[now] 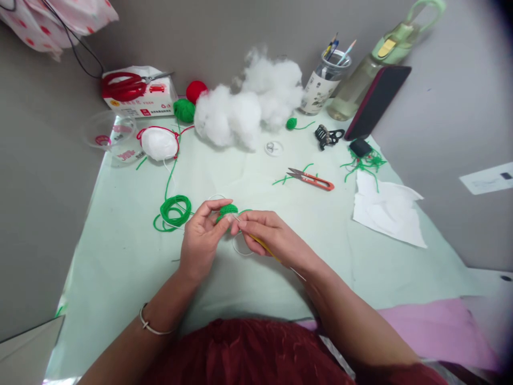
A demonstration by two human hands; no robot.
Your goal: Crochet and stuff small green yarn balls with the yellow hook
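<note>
Pinched in my left hand (204, 235) is a small green crochet piece (228, 209), partly covered by the fingers. My right hand (272, 232) is closed around a crochet hook (262, 245) with a yellow handle, its thin metal tip at the green piece. A loop of white yarn (241, 251) hangs below the fingers. To the left of my left hand lies a coil of green yarn (176, 211). The exact stitch at the hook's tip is too small to make out.
White stuffing (236, 115) lies at the back, beside green (184, 110) and red (196, 92) yarn balls. A white yarn ball (159, 143) sits left. Orange thread snips (315, 181), a hair clip (327, 136), torn paper (387, 208), a phone (377, 104) and a bottle (355, 85) are right.
</note>
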